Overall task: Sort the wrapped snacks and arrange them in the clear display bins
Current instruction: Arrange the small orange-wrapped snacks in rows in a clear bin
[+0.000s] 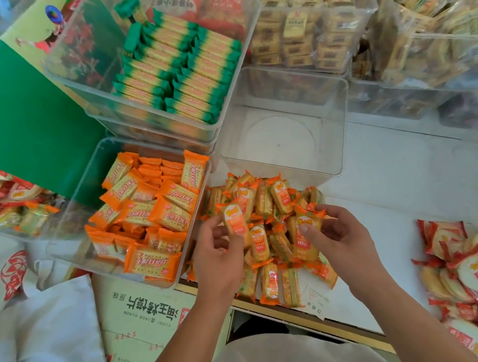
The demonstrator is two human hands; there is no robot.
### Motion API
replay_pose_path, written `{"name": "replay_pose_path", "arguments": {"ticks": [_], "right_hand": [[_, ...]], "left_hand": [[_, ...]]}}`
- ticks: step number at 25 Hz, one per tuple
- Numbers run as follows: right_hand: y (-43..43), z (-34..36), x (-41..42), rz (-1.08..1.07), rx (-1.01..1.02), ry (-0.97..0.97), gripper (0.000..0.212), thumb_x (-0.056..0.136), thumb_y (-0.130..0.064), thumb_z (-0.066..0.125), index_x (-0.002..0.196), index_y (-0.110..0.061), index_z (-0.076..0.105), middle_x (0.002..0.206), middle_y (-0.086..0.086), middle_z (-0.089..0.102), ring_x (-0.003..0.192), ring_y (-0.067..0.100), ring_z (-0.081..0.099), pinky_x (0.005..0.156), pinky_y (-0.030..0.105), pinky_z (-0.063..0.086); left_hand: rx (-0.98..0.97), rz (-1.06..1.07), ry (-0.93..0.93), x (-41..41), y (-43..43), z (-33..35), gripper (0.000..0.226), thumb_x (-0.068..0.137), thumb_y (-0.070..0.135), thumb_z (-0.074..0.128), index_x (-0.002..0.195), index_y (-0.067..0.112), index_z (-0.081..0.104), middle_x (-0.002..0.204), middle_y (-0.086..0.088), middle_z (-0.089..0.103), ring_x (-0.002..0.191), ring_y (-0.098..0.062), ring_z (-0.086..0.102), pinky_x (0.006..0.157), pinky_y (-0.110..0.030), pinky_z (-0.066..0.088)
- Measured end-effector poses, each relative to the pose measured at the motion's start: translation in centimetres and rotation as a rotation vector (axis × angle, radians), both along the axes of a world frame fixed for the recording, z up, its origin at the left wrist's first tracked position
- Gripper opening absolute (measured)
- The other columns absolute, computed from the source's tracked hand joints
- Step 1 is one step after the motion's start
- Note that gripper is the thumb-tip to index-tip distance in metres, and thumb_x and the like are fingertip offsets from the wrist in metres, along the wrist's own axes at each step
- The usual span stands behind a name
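You are holding your left hand (219, 257) over the near side of a pile of orange snacks (280, 197). Its thumb and fingers are pinching one snack (234, 223), keeping it upright with the printed face toward you. Your right hand (339, 237) is pinching a second snack (305, 232), with the thumb pressing on the front and the fingers curling behind it. Both hands are hovering close together just above the pile, which is lying loose on the white table (410, 179) right in front of you.

Just beyond the pile, an empty bin (341, 139) is standing with its clear walls upright. To the left of the pile and just beside it, a cracker bin (94, 173) is holding orange cracker packs (157, 211), some stacked on edge and others lying flat on top. Behind that, a raised bin (148, 116) is showing green packs (180, 68) standing in neat rows. Farther right along the back, yellow packs (297, 25) are filling another clear bin. At your far right, red-wrapped round crackers (477, 269) are lying in a loose heap on the table, well apart from your hands. A cardboard box (145, 313) is sitting below the cracker bin's near corner.
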State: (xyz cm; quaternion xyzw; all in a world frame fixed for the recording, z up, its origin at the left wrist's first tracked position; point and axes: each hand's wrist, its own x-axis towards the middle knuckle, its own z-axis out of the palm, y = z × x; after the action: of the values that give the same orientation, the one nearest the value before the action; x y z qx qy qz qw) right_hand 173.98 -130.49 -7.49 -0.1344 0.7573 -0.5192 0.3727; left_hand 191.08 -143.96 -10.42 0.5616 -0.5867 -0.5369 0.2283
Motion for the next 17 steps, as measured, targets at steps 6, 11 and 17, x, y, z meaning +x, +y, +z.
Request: {"name": "replay_pose_path", "arguments": {"ticks": [6,11,17], "right_hand": [[-0.9,1.8,-2.6,0.032,-0.081,-0.068,0.038,0.092,-0.035,0.075,0.128,-0.042,0.063,0.105,-0.003,0.077,0.103,0.027,0.072,0.086,0.046,0.061],[-1.6,3.4,-2.4,0.102,-0.048,0.065,0.054,0.105,-0.054,0.032,0.157,-0.040,0.027,0.146,-0.014,0.055,0.135,0.003,0.051,0.119,0.038,0.039],[-2.3,4.0,-3.9,0.083,-0.096,0.013,0.080,0.086,-0.089,0.020,0.157,-0.053,0.008,0.166,-0.005,0.030,0.153,0.010,0.029,0.126,0.043,0.028]], "left_hand": [[0.104,-0.365,0.282,-3.8,4.2,5.6,0.037,0.097,0.014,0.068,0.127,0.037,0.066,0.105,0.011,0.073,0.096,-0.009,0.067,0.082,-0.026,0.057],[-0.085,-0.525,0.258,-7.4,4.2,5.9,0.042,0.104,0.012,0.054,0.137,0.038,0.059,0.122,0.008,0.063,0.104,-0.014,0.064,0.090,-0.041,0.057],[0.018,-0.660,0.353,-12.1,3.9,6.1,0.054,0.110,0.037,0.038,0.160,0.045,0.022,0.164,0.018,0.032,0.154,-0.007,0.025,0.124,-0.046,0.030]]}}
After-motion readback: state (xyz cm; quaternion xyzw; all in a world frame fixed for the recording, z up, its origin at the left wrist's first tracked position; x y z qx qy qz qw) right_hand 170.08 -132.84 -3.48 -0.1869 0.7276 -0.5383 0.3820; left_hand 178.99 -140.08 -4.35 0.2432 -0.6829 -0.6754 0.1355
